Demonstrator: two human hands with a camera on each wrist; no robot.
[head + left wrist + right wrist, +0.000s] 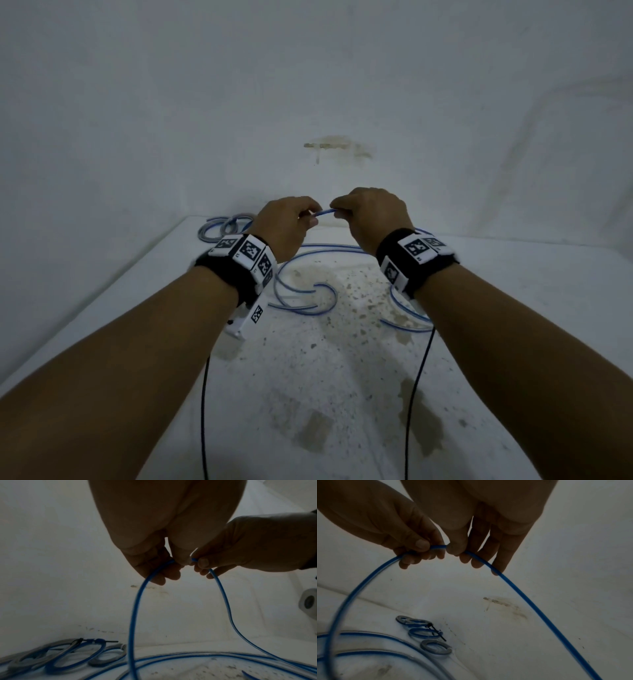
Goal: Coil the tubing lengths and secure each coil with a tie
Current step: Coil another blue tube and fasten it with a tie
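Note:
Both hands are raised above the white table, close together. My left hand and right hand each pinch the same blue-striped clear tubing, with a short span showing between them. In the left wrist view the tubing hangs from the left hand and right hand in two strands down to loose loops on the table. The right wrist view shows the right hand and left hand pinching it the same way. Loose tubing loops lie under the wrists.
Small finished coils lie at the table's back left by the wall; one carries a black tie. The tabletop is stained and speckled in the middle. Black wrist cables hang toward the near edge. A white wall stands close behind.

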